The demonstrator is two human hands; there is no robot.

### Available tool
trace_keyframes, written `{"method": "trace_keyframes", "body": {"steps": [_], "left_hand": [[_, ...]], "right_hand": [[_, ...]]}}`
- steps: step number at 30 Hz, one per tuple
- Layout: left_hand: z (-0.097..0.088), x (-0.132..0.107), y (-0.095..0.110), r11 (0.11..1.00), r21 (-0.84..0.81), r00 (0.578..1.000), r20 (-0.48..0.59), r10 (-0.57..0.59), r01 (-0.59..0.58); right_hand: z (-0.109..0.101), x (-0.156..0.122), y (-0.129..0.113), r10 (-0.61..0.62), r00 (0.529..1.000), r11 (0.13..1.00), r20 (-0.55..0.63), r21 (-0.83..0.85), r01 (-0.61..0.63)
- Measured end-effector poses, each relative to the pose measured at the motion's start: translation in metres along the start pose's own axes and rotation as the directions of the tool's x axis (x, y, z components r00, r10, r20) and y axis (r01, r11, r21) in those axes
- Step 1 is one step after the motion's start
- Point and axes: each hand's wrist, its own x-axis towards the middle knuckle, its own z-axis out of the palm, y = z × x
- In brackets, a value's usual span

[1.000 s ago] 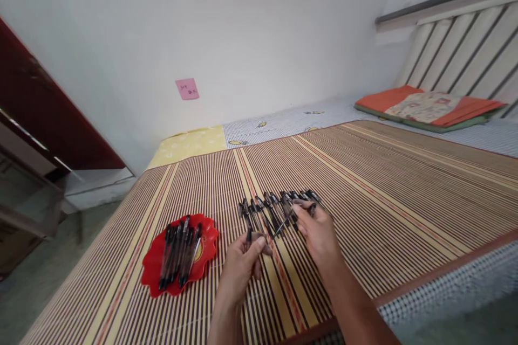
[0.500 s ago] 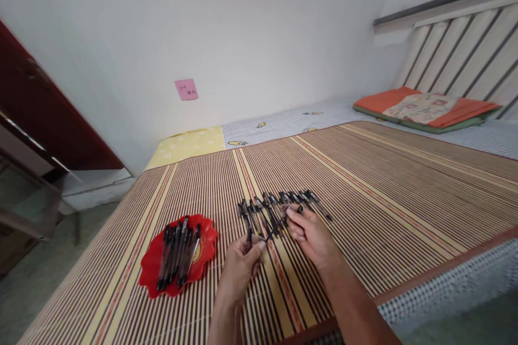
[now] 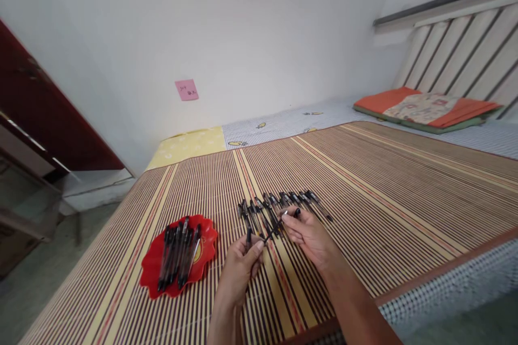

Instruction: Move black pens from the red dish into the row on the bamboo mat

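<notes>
A row of several black pens [image 3: 283, 204] lies on a striped bamboo mat [image 3: 384, 183]. My right hand [image 3: 309, 234] is closed on one black pen [image 3: 279, 223] just in front of that row, the pen slanting toward my left hand. My left hand [image 3: 239, 267] pinches a small dark pen cap [image 3: 249, 237] upright between thumb and fingers, close to the pen's tip. A red scalloped plate [image 3: 151, 275] to the left holds several more black pens [image 3: 178, 250].
The mat covers a bed with a patterned sheet [image 3: 283, 118] and an orange pillow [image 3: 424, 108] at the far right. A pink sticky note [image 3: 186, 89] is on the white wall. A dark red cabinet [image 3: 36, 108] stands at the left over the floor.
My right hand has drawn the pen down and to the left, away from the row and closer to my left hand. My left hand has barely moved.
</notes>
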Motion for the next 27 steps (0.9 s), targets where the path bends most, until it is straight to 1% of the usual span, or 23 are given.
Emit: {"method": "trace_keyframes", "body": {"steps": [4,7,9,11,15,19,24,27], "left_hand": [[0.001,0.0,0.002,0.999,-0.037,0.999,-0.047,0.013,-0.014],[0.004,0.0,0.001,0.997,-0.071,0.998,-0.067,0.009,-0.014],[0.005,0.001,0.0,0.997,-0.081,0.997,-0.071,0.007,-0.012],[0.005,0.002,-0.002,0.997,-0.077,0.998,-0.067,0.003,-0.008],[0.006,0.0,-0.001,0.997,-0.082,0.997,-0.078,0.0,-0.006],[0.008,-0.002,0.003,0.996,-0.088,0.995,-0.098,0.022,-0.031],[0.013,-0.002,0.002,0.998,-0.056,0.998,-0.066,0.023,-0.027],[0.017,-0.003,-0.001,0.999,-0.043,1.0,-0.02,0.005,-0.006]], "right_hand": [[0.0,0.0,0.001,-0.01,1.0,0.998,0.013,-0.058,0.011],[0.001,-0.001,0.0,-0.01,1.0,1.0,0.027,-0.001,0.01],[0.001,0.0,0.0,-0.019,1.0,0.999,0.002,0.045,0.019],[0.002,0.0,0.0,-0.028,0.999,0.998,-0.045,0.054,0.031],[0.004,0.002,0.003,-0.027,0.994,1.0,-0.108,0.014,0.028],[0.008,0.002,0.004,-0.071,0.989,0.997,-0.126,-0.051,0.065],[0.015,0.0,0.003,-0.087,0.991,0.995,-0.101,-0.06,0.081],[0.019,0.001,0.006,-0.11,0.986,0.993,-0.126,-0.058,0.103]]}}
